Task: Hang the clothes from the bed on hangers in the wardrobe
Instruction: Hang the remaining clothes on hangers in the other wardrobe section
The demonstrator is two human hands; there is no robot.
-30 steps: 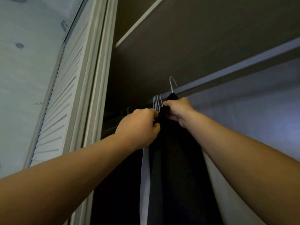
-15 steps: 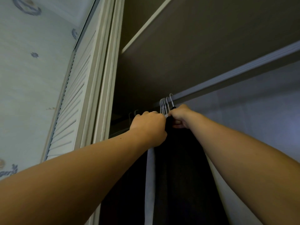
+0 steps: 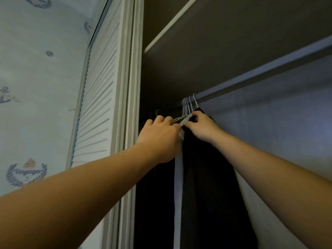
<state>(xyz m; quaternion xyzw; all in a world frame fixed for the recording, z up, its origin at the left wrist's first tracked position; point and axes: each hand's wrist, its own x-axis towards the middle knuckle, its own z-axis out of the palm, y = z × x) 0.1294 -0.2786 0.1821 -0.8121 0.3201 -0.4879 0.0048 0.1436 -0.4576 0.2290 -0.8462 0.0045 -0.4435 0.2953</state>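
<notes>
White hangers [image 3: 188, 105], black garment [image 3: 203, 177].

Legible text: one word, "Voyager", in blue script lettering. It is printed across the centre of a wreath emblem [image 3: 27, 174] on the wallpaper [image 3: 36, 123], at the lower left of the head view. A small boat motif [image 3: 29, 162] sits directly above the word. The smaller print under the word is too blurred to read.
</notes>
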